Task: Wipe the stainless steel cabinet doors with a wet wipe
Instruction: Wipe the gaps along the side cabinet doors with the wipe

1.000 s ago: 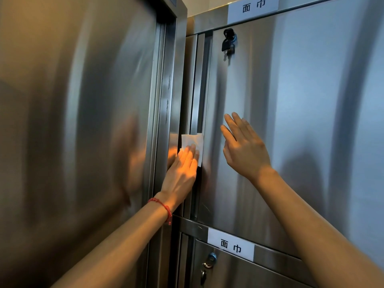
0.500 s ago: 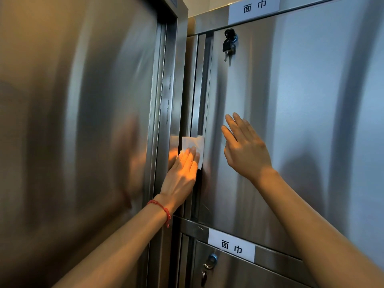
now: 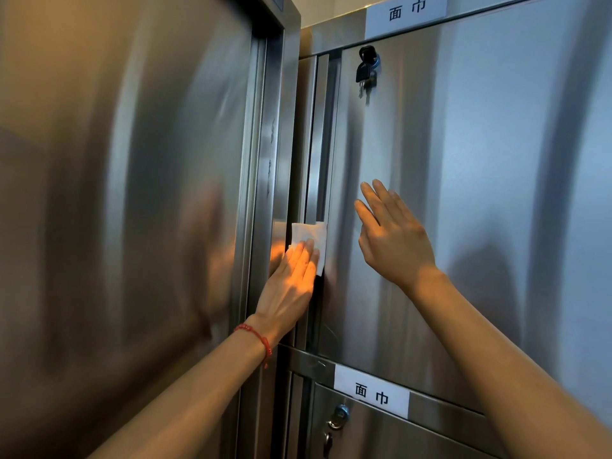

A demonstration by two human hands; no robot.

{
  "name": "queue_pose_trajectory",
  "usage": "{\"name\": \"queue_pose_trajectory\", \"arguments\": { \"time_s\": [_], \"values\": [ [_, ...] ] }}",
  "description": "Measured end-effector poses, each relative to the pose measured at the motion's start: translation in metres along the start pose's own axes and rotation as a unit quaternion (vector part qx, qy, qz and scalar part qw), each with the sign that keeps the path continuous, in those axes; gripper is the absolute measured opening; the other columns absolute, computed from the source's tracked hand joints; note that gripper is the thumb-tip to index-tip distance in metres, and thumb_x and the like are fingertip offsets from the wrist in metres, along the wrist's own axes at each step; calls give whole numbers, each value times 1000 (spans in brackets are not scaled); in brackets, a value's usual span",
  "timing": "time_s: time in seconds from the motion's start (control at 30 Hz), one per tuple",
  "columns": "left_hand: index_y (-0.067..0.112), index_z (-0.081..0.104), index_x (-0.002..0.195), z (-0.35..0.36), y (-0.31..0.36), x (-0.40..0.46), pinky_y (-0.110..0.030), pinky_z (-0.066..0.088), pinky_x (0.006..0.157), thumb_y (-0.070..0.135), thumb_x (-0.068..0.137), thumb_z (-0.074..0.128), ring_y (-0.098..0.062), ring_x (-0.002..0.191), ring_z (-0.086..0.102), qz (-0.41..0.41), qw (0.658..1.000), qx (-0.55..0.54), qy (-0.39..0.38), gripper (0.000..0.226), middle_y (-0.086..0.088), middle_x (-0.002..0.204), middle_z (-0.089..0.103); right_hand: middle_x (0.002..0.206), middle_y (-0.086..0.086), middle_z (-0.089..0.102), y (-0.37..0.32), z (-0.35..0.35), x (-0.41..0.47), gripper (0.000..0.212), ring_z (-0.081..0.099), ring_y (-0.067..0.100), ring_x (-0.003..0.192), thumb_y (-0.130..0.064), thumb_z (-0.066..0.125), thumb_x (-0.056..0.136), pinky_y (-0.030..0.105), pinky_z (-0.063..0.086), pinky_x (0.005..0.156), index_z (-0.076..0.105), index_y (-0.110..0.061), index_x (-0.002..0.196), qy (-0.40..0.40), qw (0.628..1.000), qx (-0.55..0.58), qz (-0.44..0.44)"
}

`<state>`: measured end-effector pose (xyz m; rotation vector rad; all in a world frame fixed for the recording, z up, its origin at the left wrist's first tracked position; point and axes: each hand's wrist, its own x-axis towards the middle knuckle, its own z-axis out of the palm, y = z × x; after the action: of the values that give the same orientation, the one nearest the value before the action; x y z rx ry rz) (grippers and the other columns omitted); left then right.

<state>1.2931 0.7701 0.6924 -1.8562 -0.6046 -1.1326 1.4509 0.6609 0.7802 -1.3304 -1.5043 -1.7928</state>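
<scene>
- Two bare hands are raised against a brushed stainless steel upper cabinet door (image 3: 463, 193), which serves as the landmark for everything below.
- At the door's left edge, the left hand (image 3: 291, 279) lies flat with its straight fingers pressed together on a white folded wet wipe (image 3: 309, 236), holding the wipe against the metal.
- That wipe sits over the vertical steel strip (image 3: 318, 144) running along the door's left edge, about halfway down the door; its upper part shows above the fingertips.
- A red cord bracelet (image 3: 256, 337) circles the left wrist, below and to the left of the door's lower corner.
- On the door's face, right of the wipe and apart from it, the right hand (image 3: 394, 240) is open, its fingers straight and slightly spread, pointing up; whether the palm touches the steel cannot be told.
- Near the door's top left corner, a black-headed key (image 3: 366, 71) hangs in the lock.
- Above the door, a white paper label with black characters (image 3: 405, 11) is stuck on the frame.
- Below the door, a second white label (image 3: 371, 394) sits on the crossbar, with a lower steel cabinet door (image 3: 414, 438) and its lock (image 3: 339, 415) beneath it.
- Left of the door stands a tall steel panel (image 3: 116, 193), showing blurred reflections.
</scene>
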Motion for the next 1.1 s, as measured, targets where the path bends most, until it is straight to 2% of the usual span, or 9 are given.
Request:
{"name": "queue_pose_trajectory", "arguments": {
  "time_s": [0.17,0.27,0.37,0.47,0.57,0.73,0.83,0.97,1.1],
  "values": [
    [-11,56,119,-2,-6,18,-48,44,94,-6,59,79,-37,112,59,-23,999,-21,14,65,-27,121,59,133,24,53,0,0,1,41,46,40,127,-10,64,81,47,32,107,62,4,120,-4,1000,0,0],
    [-11,46,123,-2,-5,21,-45,43,97,-3,59,79,-35,114,57,-5,1000,5,12,72,-26,122,58,133,24,53,1,0,1,41,46,40,128,-10,65,81,46,31,107,62,4,120,-4,1000,-5,0],
    [-11,53,119,1,-2,11,-43,39,102,-1,58,79,-34,113,59,6,1000,3,4,67,-25,120,60,132,24,53,1,0,0,40,47,40,127,-10,63,81,47,34,107,62,4,119,-1,1000,0,-1],
    [-12,42,126,3,1,1,-46,43,99,-5,67,68,-36,115,57,17,1000,-1,-1,65,-27,122,59,132,25,54,0,0,0,40,48,40,126,-9,64,81,47,34,106,62,4,118,4,1000,1,-1],
    [-10,54,123,2,0,0,-48,43,96,-2,83,48,-38,115,56,-34,997,-65,-14,41,-26,125,57,131,25,54,-1,-1,0,41,48,41,126,-9,65,80,47,33,106,62,5,118,5,1000,4,0],
    [-11,47,124,2,-5,6,-48,43,99,-5,75,42,-38,117,55,21,1000,2,9,50,-28,125,56,132,25,54,-1,0,1,41,47,41,127,-10,66,80,48,33,106,62,5,119,-1,1000,7,1],
    [-10,41,125,1,0,4,-46,42,101,-5,72,53,-37,119,54,24,999,24,0,55,-27,125,56,132,25,53,0,-1,0,42,47,41,127,-10,66,80,48,32,106,62,5,119,-2,1000,6,1],
    [-10,55,118,-1,5,-7,-50,40,95,-6,53,82,-36,111,59,5,1000,13,-5,71,-27,119,60,132,25,53,0,-2,1,42,47,41,127,-9,66,80,49,33,105,62,5,119,-4,1000,10,1],
    [-8,61,113,0,3,-6,-50,38,93,-3,47,88,-35,108,61,-11,1000,4,1,72,-25,117,62,133,25,53,-1,-1,0,43,46,41,127,-10,68,79,48,30,106,62,5,120,-8,1000,7,2]
  ]
}}
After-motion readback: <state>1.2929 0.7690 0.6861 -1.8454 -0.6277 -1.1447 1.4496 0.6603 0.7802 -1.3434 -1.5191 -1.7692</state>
